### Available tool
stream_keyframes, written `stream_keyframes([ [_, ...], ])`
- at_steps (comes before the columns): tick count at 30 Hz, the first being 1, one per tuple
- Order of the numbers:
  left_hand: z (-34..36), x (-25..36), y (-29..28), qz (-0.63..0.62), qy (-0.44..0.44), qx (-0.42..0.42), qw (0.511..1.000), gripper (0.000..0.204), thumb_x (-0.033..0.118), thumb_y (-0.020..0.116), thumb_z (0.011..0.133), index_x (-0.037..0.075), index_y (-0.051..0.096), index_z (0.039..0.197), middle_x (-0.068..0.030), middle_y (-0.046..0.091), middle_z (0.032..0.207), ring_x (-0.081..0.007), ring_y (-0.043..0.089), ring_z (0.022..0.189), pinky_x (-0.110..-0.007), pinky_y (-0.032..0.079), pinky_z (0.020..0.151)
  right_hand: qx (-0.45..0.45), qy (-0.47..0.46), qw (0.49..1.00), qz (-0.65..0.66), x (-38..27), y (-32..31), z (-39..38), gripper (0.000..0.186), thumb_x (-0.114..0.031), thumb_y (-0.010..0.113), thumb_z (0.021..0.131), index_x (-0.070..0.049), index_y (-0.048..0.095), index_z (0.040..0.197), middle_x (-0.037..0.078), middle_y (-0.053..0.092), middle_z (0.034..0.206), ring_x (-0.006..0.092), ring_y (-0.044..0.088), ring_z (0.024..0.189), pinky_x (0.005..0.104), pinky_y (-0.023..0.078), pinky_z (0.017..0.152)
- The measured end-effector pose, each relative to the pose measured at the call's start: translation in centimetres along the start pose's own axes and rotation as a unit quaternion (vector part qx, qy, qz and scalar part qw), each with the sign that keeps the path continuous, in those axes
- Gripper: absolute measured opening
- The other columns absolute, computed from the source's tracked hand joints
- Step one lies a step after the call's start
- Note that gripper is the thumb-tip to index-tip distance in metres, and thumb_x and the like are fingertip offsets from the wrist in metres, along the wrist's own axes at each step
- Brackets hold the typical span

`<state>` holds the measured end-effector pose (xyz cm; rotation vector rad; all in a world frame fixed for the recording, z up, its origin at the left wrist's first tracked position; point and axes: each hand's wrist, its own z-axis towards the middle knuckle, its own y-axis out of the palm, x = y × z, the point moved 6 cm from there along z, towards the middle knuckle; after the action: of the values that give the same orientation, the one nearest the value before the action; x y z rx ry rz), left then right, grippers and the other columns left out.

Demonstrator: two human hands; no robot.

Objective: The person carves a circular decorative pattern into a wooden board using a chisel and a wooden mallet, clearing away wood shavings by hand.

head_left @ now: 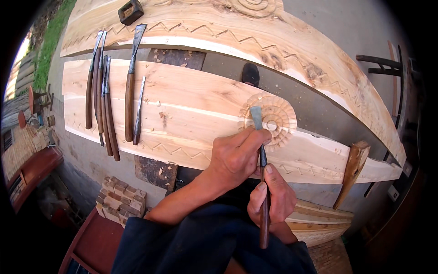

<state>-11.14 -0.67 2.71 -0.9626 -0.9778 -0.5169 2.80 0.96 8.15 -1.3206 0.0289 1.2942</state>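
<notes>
Both my hands are closed on one wood carving chisel with a dark wooden handle and a flared metal blade. My left hand grips the blade's shank from the left, its wrist low over the plank. Lower down, my right hand wraps the handle between thumb and fingers. The blade's broad tip lies over a round carved rosette, ringed with scalloped petals, near the right part of a pale wooden plank. Whether the edge presses into the wood I cannot tell. A zigzag line is carved along the plank's near side.
Several chisels lie across the plank's left part. A second carved plank lies beyond, with a small dark block on it. A wooden mallet-like piece stands at the right. Stacked wood blocks sit at lower left.
</notes>
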Motion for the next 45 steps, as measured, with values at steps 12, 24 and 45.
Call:
stream_keyframes([
  [12, 0.4, 0.5, 0.7, -0.004, 0.019, -0.016, 1.0, 0.035, -0.011, 0.072, 0.083, 0.005, 0.074, 0.114, -0.0078, 0.07, 0.08, -0.027, 0.068, 0.063, -0.038, 0.052, 0.054, 0.05, -0.001, 0.999, -0.016, 1.0, -0.3, -0.9, 0.034, -0.009, 0.065, 0.102, 0.017, 0.065, 0.124, 0.034, 0.075, 0.097, 0.0402, 0.078, 0.075, 0.0437, 0.066, 0.065],
  [24, 5.9, 8.1, 6.2, 0.134, 0.292, 0.139, 0.937, 0.042, 0.02, 0.07, 0.096, 0.0, 0.074, 0.133, -0.0029, 0.059, 0.085, -0.0152, 0.056, 0.069, -0.032, 0.044, 0.058, 0.171, 0.194, 0.94, 0.221, 12.3, -9.6, 3.2, 0.043, -0.035, 0.07, 0.105, 0.007, 0.066, 0.11, 0.022, 0.071, 0.093, 0.026, 0.07, 0.076, 0.0361, 0.058, 0.081],
  [45, 9.4, 4.1, 9.1, 0.107, 0.226, 0.052, 0.967, 0.061, 0.02, 0.07, 0.096, -0.007, 0.061, 0.15, -0.0027, 0.055, 0.085, -0.0152, 0.055, 0.068, -0.03, 0.041, 0.056, -0.062, 0.268, 0.898, 0.344, 18.3, -6.5, 12.2, 0.042, -0.033, 0.051, 0.112, 0.005, 0.066, 0.106, 0.011, 0.064, 0.074, 0.0194, 0.058, 0.058, 0.0304, 0.047, 0.059],
])
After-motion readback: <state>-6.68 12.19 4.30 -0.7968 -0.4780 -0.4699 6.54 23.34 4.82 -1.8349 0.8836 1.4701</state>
